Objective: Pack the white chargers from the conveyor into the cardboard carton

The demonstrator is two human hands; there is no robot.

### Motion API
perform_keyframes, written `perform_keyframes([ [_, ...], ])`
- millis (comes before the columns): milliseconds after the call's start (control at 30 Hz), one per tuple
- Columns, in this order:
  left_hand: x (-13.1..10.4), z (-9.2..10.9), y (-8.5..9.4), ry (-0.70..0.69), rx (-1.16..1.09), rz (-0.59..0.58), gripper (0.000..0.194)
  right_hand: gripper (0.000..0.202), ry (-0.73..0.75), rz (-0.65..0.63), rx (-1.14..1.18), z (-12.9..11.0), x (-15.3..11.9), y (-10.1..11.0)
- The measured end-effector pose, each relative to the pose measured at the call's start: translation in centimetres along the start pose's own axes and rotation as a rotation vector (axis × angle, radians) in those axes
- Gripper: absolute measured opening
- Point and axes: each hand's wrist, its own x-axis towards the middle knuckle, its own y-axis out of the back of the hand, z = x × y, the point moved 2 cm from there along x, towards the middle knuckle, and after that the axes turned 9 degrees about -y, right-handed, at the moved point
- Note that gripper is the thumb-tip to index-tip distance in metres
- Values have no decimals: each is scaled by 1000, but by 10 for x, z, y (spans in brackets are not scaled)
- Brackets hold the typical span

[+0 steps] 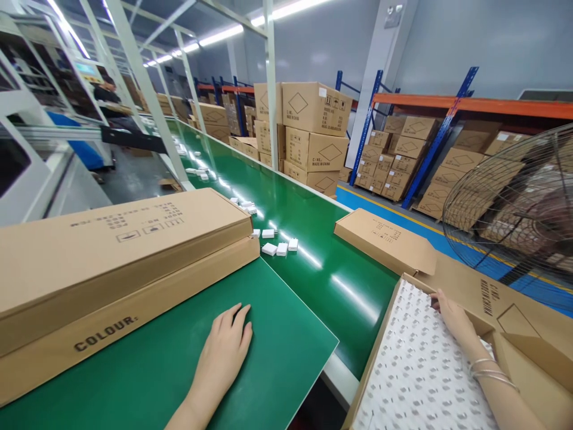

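The left hand lies flat, palm down, fingers extended and holding nothing, on the green work mat in the lower centre of the frame, near the lower edge of the stacked flat cartons that fill the left side. The right hand, at lower right, rests at the far edge of the white dimpled tray seated in the open carton; its fingertips curl over the tray's rim, but whether they pinch it cannot be told. The step in hand appears to be handling this tray inside the carton; as a judgement, any lift calls for a firm hold on the rim and a level pull clear of the carton walls. The raised carton flap stands just beyond the right hand and could obstruct an outward move. On the green conveyor belt, centre frame, small white plug-like parts lie in loose groups, well apart from both hands. A wire-guarded fan occupies the right edge. Stacked boxes and racking stand behind; another person works at upper left.
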Motion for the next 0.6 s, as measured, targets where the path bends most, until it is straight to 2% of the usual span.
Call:
perform_keyframes([
  [100,0,-1,-1,-7,5,11,50,59,19,-23,-22,-1,-3,-1],
  [167,0,-1,-2,0,-3,12,50,59,29,10,-89,-5,-10,3],
  [233,0,-1,-2,10,-11,14,48,60,6,123,-207,-15,-22,11],
  [300,1,1,-1,23,-17,14,47,56,23,270,-299,-36,-36,19],
  [367,2,3,0,38,-18,10,46,47,127,345,-305,-68,-49,22],
  [433,3,4,0,47,-14,7,46,38,265,296,-245,-109,-57,13],
  [500,3,4,-1,51,-17,7,46,33,347,140,-195,-153,-59,-9],
  [533,3,4,-1,54,-23,6,46,32,358,41,-188,-176,-59,-24],
  [600,3,2,-2,65,-36,-2,46,30,370,-61,-184,-219,-57,-60],
])
